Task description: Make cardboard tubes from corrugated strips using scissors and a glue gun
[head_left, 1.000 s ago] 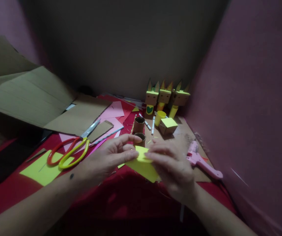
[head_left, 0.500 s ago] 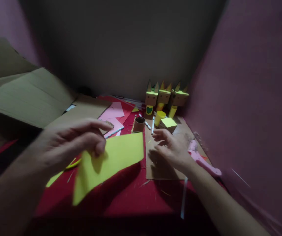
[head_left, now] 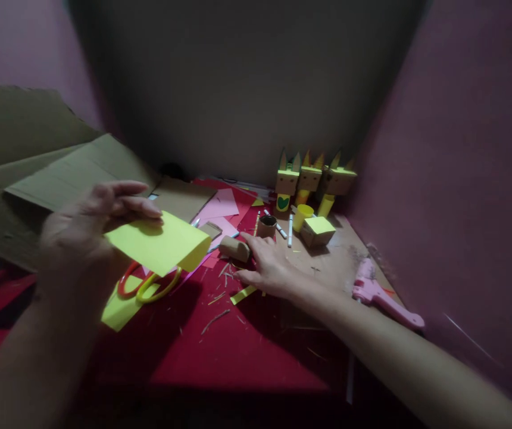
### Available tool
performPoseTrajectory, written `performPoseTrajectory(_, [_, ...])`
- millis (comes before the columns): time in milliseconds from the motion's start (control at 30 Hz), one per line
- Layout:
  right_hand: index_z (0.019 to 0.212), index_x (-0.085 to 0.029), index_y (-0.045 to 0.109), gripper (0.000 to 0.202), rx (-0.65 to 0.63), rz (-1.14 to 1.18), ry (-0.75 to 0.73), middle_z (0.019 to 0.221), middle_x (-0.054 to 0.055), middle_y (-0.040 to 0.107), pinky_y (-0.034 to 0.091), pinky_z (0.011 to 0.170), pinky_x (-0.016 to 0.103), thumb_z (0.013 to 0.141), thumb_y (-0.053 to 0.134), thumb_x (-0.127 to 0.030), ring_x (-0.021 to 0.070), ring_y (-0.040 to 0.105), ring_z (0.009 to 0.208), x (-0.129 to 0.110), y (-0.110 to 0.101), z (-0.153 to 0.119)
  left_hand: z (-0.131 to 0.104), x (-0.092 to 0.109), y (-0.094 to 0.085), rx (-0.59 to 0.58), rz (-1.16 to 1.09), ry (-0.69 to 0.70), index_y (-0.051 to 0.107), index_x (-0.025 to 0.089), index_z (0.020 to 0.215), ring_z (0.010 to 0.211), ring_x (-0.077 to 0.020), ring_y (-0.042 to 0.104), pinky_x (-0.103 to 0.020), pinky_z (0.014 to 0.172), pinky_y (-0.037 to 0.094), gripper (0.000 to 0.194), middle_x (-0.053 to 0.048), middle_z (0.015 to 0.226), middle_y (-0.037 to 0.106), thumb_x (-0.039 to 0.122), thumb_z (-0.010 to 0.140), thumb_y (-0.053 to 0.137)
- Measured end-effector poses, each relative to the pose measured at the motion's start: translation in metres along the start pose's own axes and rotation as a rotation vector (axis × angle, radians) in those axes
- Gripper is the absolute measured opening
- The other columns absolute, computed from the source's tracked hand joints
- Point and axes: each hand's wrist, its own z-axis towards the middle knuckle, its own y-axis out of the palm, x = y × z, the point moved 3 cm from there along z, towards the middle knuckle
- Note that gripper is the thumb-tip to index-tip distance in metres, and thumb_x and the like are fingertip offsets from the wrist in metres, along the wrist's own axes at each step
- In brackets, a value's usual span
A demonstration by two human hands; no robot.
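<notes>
My left hand [head_left: 99,217] holds a curved sheet of yellow paper [head_left: 160,241] by its upper left part, raised above the table. Below the sheet lie scissors with red and yellow handles [head_left: 160,292] and more yellow paper [head_left: 122,307]. At the centre, my right hand [head_left: 267,265] has thumb and forefinger spread beside a cardboard tube lying on its side [head_left: 234,249]; whether it touches the tube is unclear. An upright brown tube [head_left: 267,225] stands just behind the fingers. A small box with a yellow top [head_left: 318,231] sits to the right.
Three cardboard figures with pointed ears [head_left: 312,179] stand at the back. A yellow cup [head_left: 303,217] and white markers [head_left: 290,230] are before them. A pink glue gun [head_left: 385,298] lies right. Large cardboard pieces [head_left: 77,170] lean left; pink paper [head_left: 220,204] lies back left.
My left hand has drawn the yellow sheet left and up, uncovering the scissors and lying tube. My right hand has moved left from near the box to that tube. The view has shifted slightly.
</notes>
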Motion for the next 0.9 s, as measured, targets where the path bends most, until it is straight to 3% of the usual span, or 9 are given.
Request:
performPoseTrajectory(100, [0.123,-0.016,0.054,0.047,0.020,-0.033,0.008,0.110,0.016,0.062,0.042,0.084,0.047,0.078,0.065,-0.023,0.0306,0.052,0.097,0.001,0.013,0.013,0.000,-0.004,0.006,-0.082,-0.023,-0.003,0.067,0.016,0.087,0.065,-0.0097,0.062,-0.019,0.059,0.049,0.011,0.003,0.068,0.067,0.017,0.087,0.057])
performPoseTrajectory(200, [0.118,-0.015,0.056,0.042,0.092,-0.012,0.015,0.110,0.016,0.061,0.043,0.087,0.046,0.077,0.060,-0.014,0.0295,0.053,0.101,0.005,0.013,0.013,0.000,-0.006,0.008,-0.130,-0.001,-0.003,0.068,0.018,0.087,0.068,-0.0096,0.063,-0.019,0.061,0.048,0.009,0.003,0.071,0.068,0.013,0.080,0.064])
performPoseTrajectory(300, [0.123,-0.017,0.050,0.041,0.234,0.086,0.036,0.115,0.014,0.059,0.045,0.089,0.044,0.081,0.053,-0.016,0.0261,0.055,0.103,0.007,-0.011,-0.001,0.001,-0.008,0.009,-0.201,-0.022,0.016,0.067,0.020,0.091,0.072,-0.0110,0.062,-0.021,0.067,0.049,0.013,0.003,0.074,0.069,0.013,0.080,0.065])
performPoseTrajectory(400, [0.123,-0.023,0.047,0.042,0.528,0.597,0.015,0.116,0.009,0.058,0.050,0.087,0.040,0.082,0.056,-0.020,0.0222,0.060,0.100,0.006,-0.045,-0.022,0.002,-0.017,0.019,-0.323,-0.111,0.017,0.065,0.022,0.094,0.076,-0.0125,0.062,-0.024,0.073,0.049,0.011,0.002,0.076,0.068,0.020,0.083,0.064])
performPoseTrajectory(467, [0.124,-0.028,0.047,0.047,0.593,0.688,-0.069,0.123,0.007,0.057,0.048,0.092,0.041,0.080,0.061,-0.019,0.0225,0.058,0.107,-0.002,-0.059,-0.034,0.001,-0.026,0.030,-0.423,-0.136,0.010,0.063,0.021,0.097,0.078,-0.0146,0.063,-0.026,0.077,0.049,0.013,-0.001,0.077,0.069,0.026,0.085,0.063])
performPoseTrajectory(567, [0.125,-0.032,0.051,0.049,0.564,0.527,-0.215,0.123,0.004,0.058,0.046,0.097,0.042,0.080,0.060,-0.012,0.0227,0.056,0.112,-0.018,-0.064,-0.045,-0.004,-0.038,0.050,-0.571,-0.182,-0.031,0.061,0.020,0.104,0.087,-0.0175,0.064,-0.030,0.083,0.048,0.023,-0.004,0.086,0.069,0.037,0.089,0.057])
performPoseTrajectory(667, [0.125,-0.033,0.052,0.054,0.527,0.278,-0.289,0.123,0.004,0.058,0.044,0.100,0.045,0.080,0.056,-0.004,0.0238,0.054,0.116,-0.025,-0.055,-0.049,-0.009,-0.047,0.064,-0.656,-0.234,-0.089,0.059,0.019,0.108,0.092,-0.0179,0.062,-0.031,0.086,0.047,0.032,-0.006,0.094,0.067,0.044,0.090,0.052])
performPoseTrajectory(900, [0.130,-0.032,0.049,0.057,0.484,0.166,-0.290,0.128,0.005,0.053,0.046,0.100,0.043,0.081,0.053,-0.003,0.0228,0.050,0.120,-0.012,-0.043,-0.049,-0.017,-0.061,0.075,-0.753,-0.151,-0.192,0.053,0.021,0.109,0.096,-0.0182,0.061,-0.029,0.081,0.050,0.044,-0.003,0.102,0.064,0.019,0.072,0.076])
